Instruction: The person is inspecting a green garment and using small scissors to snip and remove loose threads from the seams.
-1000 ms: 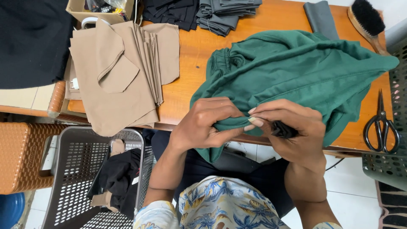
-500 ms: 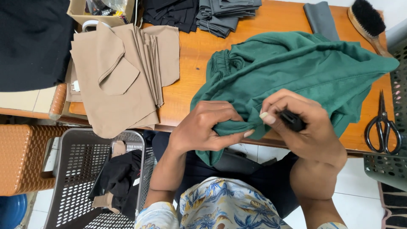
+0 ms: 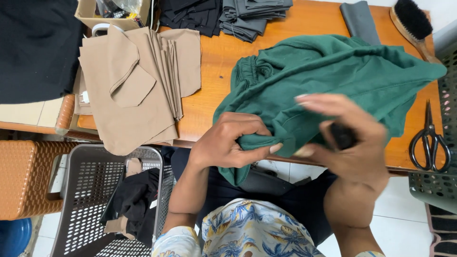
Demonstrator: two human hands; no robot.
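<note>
Two hands on 1 green garment, 1 scissors, approx. 5 tan pcs

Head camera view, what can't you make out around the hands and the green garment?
- Small dark object in the right hand: motion-blurred, kind unclear.
- Green garment: the part the left hand pinches is hidden by its fingers.
- Brush: cut off by the top edge.

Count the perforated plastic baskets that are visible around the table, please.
2. A grey basket stands on the floor at lower left, with dark cloth inside; a green basket is at the right edge, partly cut off.
</note>
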